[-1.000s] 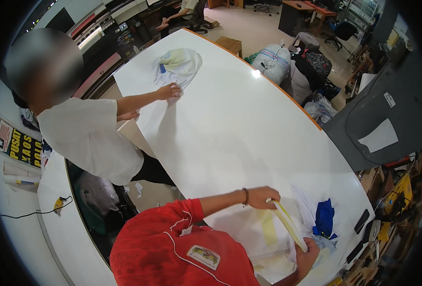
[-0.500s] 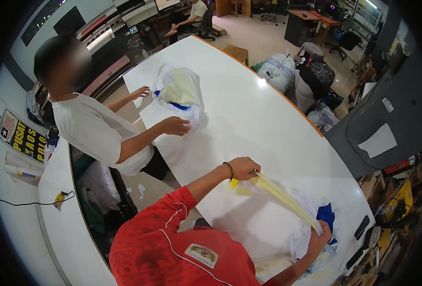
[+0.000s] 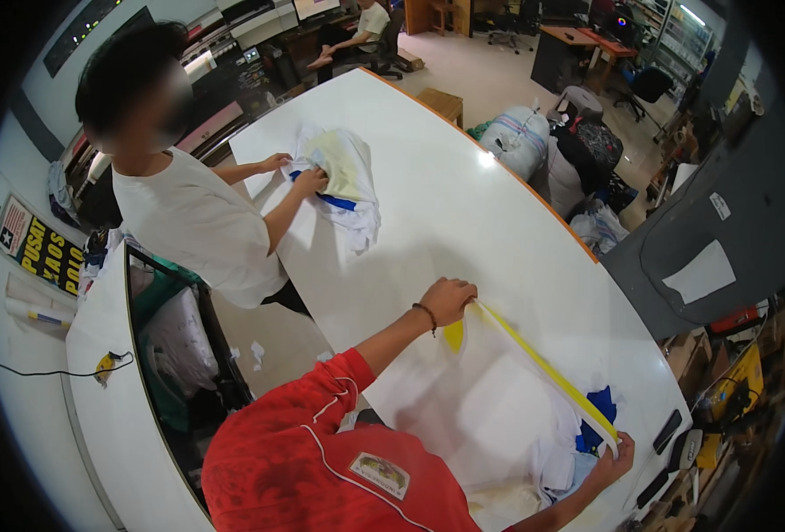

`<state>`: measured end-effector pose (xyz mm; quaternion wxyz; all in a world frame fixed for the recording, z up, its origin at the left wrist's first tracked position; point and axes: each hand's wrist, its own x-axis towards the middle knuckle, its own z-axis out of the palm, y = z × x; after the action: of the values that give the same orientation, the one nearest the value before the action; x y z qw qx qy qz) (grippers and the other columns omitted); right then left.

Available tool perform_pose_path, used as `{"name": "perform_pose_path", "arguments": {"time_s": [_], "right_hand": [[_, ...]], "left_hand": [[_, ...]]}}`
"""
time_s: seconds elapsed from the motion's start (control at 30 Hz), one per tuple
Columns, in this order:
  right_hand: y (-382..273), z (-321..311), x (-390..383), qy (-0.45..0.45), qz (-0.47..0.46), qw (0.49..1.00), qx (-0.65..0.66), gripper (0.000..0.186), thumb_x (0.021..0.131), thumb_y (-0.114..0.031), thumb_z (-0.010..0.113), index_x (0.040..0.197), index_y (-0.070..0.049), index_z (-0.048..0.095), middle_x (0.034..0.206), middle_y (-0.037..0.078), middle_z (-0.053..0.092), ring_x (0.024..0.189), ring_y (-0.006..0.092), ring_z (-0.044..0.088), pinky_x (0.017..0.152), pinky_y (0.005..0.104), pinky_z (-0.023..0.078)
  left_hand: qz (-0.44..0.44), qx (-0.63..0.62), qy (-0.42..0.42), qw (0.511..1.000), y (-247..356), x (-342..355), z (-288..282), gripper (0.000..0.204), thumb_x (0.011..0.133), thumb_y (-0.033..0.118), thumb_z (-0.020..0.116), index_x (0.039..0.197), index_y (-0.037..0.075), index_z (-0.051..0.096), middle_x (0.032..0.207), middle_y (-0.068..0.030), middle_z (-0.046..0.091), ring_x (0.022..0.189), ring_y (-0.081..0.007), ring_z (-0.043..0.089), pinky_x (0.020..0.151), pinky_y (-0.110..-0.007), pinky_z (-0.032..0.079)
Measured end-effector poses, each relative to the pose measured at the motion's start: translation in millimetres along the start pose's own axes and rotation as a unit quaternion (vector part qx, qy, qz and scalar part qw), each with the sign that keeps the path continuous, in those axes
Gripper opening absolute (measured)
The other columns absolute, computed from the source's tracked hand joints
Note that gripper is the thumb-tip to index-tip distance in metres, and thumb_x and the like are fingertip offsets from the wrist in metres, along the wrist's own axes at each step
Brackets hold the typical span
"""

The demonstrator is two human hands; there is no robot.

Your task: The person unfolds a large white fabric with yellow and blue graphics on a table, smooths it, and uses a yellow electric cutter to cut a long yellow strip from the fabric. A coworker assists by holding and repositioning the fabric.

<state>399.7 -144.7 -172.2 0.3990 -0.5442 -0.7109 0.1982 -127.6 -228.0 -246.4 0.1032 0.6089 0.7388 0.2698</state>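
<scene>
The left hand (image 3: 450, 300) and right hand (image 3: 618, 455) each grip one end of a yellow-and-white fabric strip (image 3: 547, 370), stretched straight over the near right of the white tabletop (image 3: 463, 213). Crumpled deep-blue cloth (image 3: 603, 401) lies beside the right hand; far left, a co-worker's hand (image 3: 311, 182) touches a white-and-pale-yellow cloth (image 3: 343, 160).

At the left edge of the frame, a black rectangular poster with yellow lettering (image 3: 48, 263) shows. Below it, a small yellow object (image 3: 105, 366) with a thin black cord (image 3: 55, 374) lies on a plain white side worktop (image 3: 117, 426). At the upper right, a bulging white woven sack with blue stripes (image 3: 514, 133) stands on the floor near a brown wooden stool (image 3: 439, 105); farther right is a black office chair (image 3: 651, 86). Toward the right edge, an irregular white paper sheet (image 3: 701, 270) lies against a large dark-grey panel (image 3: 667, 226).
</scene>
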Motion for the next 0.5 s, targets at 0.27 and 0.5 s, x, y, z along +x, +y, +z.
{"name": "perform_pose_path", "arguments": {"time_s": [0.27, 0.5], "right_hand": [[5.9, 32.4, 45.7, 0.084, 0.089, 0.988, 0.091, 0.024, 0.093, 0.005, 0.064, 0.115, -0.002, 0.068, 0.092, 0.003, 0.068, 0.056, 0.0025, 0.045, 0.046, 0.0195, 0.03], [118.3, 30.3, 48.6, -0.026, 0.085, 0.994, -0.07, 0.058, 0.088, -0.021, 0.081, 0.141, -0.009, 0.061, 0.129, 0.016, 0.068, 0.101, 0.0258, 0.069, 0.08, 0.0383, 0.057]], "left_hand": [[0.036, -0.065, 0.205, 0.976, 20.0, 50.1, -25.9, 0.018, 0.087, -0.003, 0.066, 0.101, 0.009, 0.068, 0.102, -0.0081, 0.07, 0.101, -0.0314, 0.067, 0.084, -0.045, 0.053], [0.138, -0.093, 0.239, 0.957, 30.5, 33.6, -33.4, 0.028, 0.083, -0.01, 0.065, 0.104, 0.008, 0.069, 0.112, -0.0088, 0.071, 0.109, -0.0329, 0.065, 0.092, -0.045, 0.051]]}}
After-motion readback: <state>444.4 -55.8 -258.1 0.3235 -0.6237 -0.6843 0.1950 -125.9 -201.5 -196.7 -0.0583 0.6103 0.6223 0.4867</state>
